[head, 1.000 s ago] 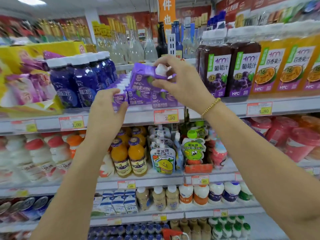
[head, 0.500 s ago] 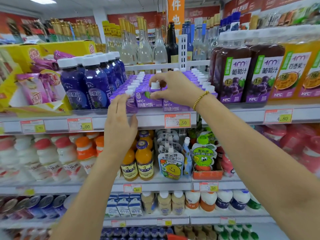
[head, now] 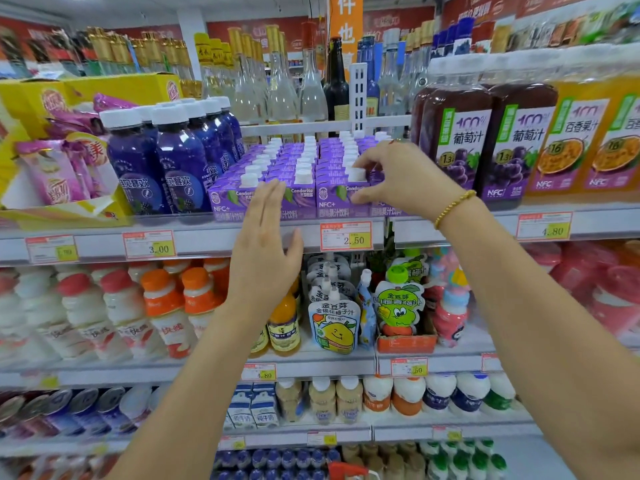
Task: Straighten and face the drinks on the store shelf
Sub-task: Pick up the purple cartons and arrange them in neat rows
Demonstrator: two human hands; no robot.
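We hold our left hand (head: 265,244) flat, fingers straight and pressed together; our right hand (head: 403,181) curls, pinching. Before us a store shelf (head: 207,239) carries price tags (head: 346,236), blue bottles (head: 180,168) left, grape juice bottles (head: 457,133) right. The purple carton (head: 334,202) stands in the front row, cap beneath our right fingers, thumb on its face; left fingertips touch neighbouring cartons (head: 228,199).

The one head-worn, wide-angle camera is looking forward and slightly downward at the store shelf (head: 204,237) from close by. The left hand (head: 263,244) is sitting mid-frame, and the right hand (head: 401,178) is just right of it, gripping a purple juice carton (head: 337,202). Lower shelves are spreading beneath both hands, with glass bottles (head: 277,84) rising beyond them.
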